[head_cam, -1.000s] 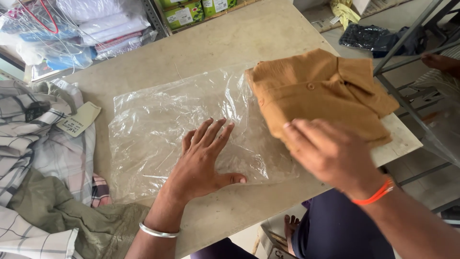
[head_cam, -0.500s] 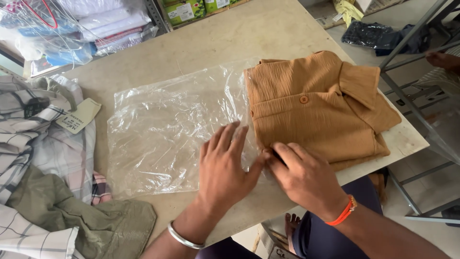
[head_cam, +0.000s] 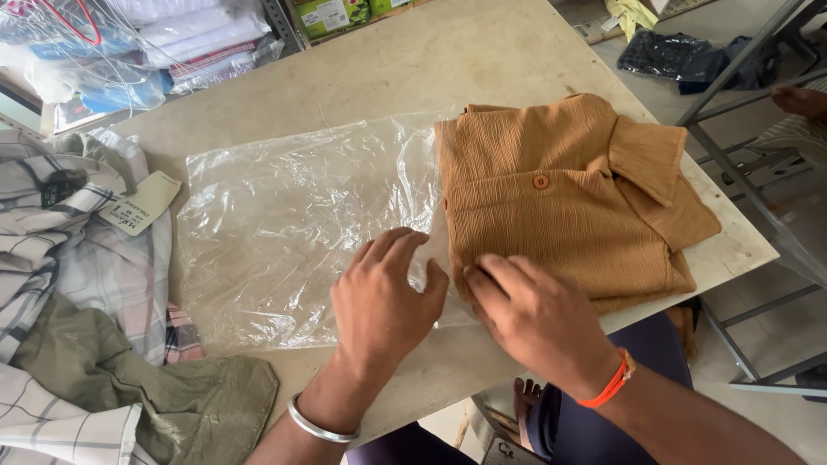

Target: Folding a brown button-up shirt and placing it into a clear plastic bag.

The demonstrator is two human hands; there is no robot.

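Both hands down at the bag's mouth!
Left hand [head_cam: 385, 297] lies flat, fingers spread, on the clear bag [head_cam: 301, 220]; right hand [head_cam: 530, 319] presses open-palmed on the folded brown shirt [head_cam: 564, 198], just beside the bag on the table [head_cam: 413, 69].

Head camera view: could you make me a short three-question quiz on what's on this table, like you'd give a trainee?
1. True or false: the folded brown shirt lies fully inside the clear plastic bag.
2. Which hand wears the orange wristband? A) left hand B) right hand
3. Fill in: the paper tag rests on a pile of ______ clothes at the table's left.

Key
1. False: the shirt lies beside the bag, at its open edge.
2. B; the left wrist carries a silver bangle.
3. Checked.
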